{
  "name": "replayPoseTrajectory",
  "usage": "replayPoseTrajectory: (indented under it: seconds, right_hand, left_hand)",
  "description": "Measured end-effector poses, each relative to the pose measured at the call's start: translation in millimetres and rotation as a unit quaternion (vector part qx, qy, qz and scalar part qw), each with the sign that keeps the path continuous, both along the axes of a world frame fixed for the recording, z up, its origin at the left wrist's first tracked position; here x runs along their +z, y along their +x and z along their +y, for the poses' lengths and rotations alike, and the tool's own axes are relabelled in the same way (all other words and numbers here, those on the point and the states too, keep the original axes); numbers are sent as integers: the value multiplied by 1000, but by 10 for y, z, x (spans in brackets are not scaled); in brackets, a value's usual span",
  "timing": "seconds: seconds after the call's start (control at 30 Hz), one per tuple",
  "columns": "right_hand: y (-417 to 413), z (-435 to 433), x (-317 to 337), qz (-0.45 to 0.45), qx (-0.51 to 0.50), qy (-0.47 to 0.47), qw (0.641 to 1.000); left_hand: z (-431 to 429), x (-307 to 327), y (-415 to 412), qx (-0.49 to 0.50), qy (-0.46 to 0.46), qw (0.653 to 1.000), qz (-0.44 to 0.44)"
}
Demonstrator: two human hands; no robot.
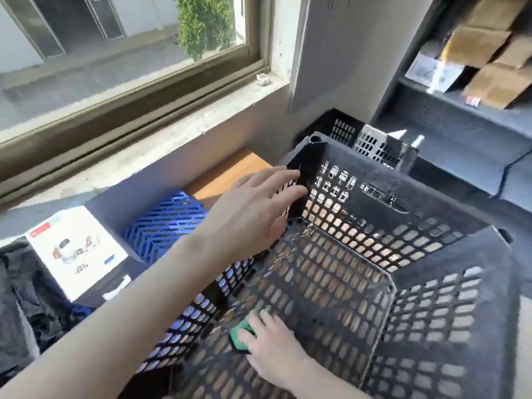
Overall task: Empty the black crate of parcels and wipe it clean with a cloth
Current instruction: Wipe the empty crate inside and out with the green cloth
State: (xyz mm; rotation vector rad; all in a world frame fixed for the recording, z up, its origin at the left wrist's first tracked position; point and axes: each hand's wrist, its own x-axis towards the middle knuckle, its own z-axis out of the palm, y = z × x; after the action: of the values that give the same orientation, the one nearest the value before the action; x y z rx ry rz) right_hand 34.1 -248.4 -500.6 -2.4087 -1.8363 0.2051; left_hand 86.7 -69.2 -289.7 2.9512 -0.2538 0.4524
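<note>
head view: crate (359, 168) is steadied by spread left hand (253, 208) for wiping; cloth (241, 332) is gripped in the right hand (276, 344).

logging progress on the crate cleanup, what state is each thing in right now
black crate: no parcels inside
green cloth: bunched, pressed against the crate's inner mesh
right hand: grips the cloth
left hand: fingers straight, resting on the crate's far left corner
white box: closed, lying outside the crate
cardboard boxes: stacked on the shelf
</note>
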Motion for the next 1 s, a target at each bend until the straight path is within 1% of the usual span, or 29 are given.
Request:
replayPoseTrajectory:
  seconds: [0.13,0.2,0.27,0.33,0.5,0.57,0.63,0.73,0.8,0.87,0.9,0.93,0.97,1.0]
  right_hand:
    - [-326,111,-155,-4,13,78,997]
    - [-361,121,-209,-23,-7,94,995]
    - [-344,76,-216,-25,-44,104,993]
    - [-375,20,-198,-37,-65,105,992]
    - [-337,-78,-140,-46,-95,52,993]
    - [-221,-142,-156,-58,-158,40,985]
    - [-59,-275,-163,-55,-285,21,957]
    - [154,-576,-159,-64,-466,-7,882]
    - [229,-735,-147,-75,-573,-14,816]
    - [244,-764,-146,-71,-679,-7,730]
    - [233,-723,-147,-60,-714,5,698]
    - [218,-644,-142,-47,-733,24,678]
    - [196,-539,-148,-35,-739,50,671]
    - [168,-406,-156,-26,-732,77,677]
  left_hand:
    - [-20,8,500,-68,22,997,-2]
    - [-45,-35,643,-85,34,996,0]
    - [-55,-103,715,-88,46,995,13]
    - [-47,-157,744,-79,61,995,23]
    - [3,-179,790,-62,39,997,6]
    - [9,-180,791,-64,37,997,5]
    - [6,-172,792,-65,35,997,7]
    - [4,-152,772,-66,35,997,14]
    - [5,-138,764,-69,35,997,13]
    - [3,-132,759,-71,39,997,15]
    - [-1,-132,761,-70,45,996,17]
    - [-7,-136,765,-68,54,996,18]
    - [-12,-138,767,-67,64,996,18]
    - [-18,-137,765,-65,72,995,17]
